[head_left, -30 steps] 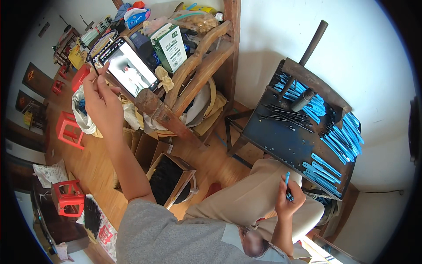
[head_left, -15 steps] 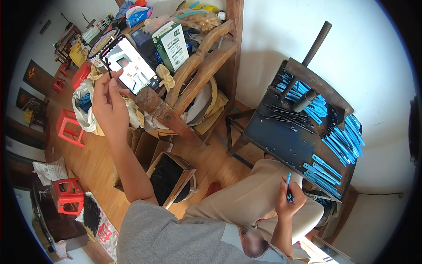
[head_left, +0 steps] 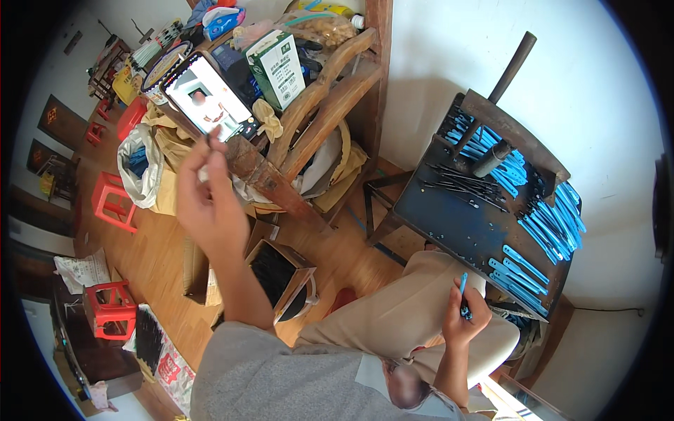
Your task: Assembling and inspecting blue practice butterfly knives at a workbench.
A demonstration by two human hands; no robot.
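Note:
My left hand (head_left: 210,200), blurred by motion, is raised just below a lit phone (head_left: 210,95). Its fingertips are pinched, with a short dark bit of a thin black stick showing between them. My right hand (head_left: 466,317) is closed over my thigh, around a slim blue handle (head_left: 463,282) with a dark part near the fingers. To its right, on a dark metal-topped bench (head_left: 449,224), several flat blue handles with holes (head_left: 518,275) lie in a row at the near edge. Thin black sticks (head_left: 467,186) are heaped farther back, beside more blue handles (head_left: 551,221).
An iron lever press (head_left: 516,133) rises from the bench. Behind the phone, a wooden rack (head_left: 330,91) carries a green-and-white box (head_left: 276,69) and bags. Below stands a carton of black pieces (head_left: 281,277). Red stools (head_left: 114,200) are at left.
My left hand has come down and to the right, from beside the phone to below it, turning so the black stick hardly shows. My right hand keeps its grip on the blue handle.

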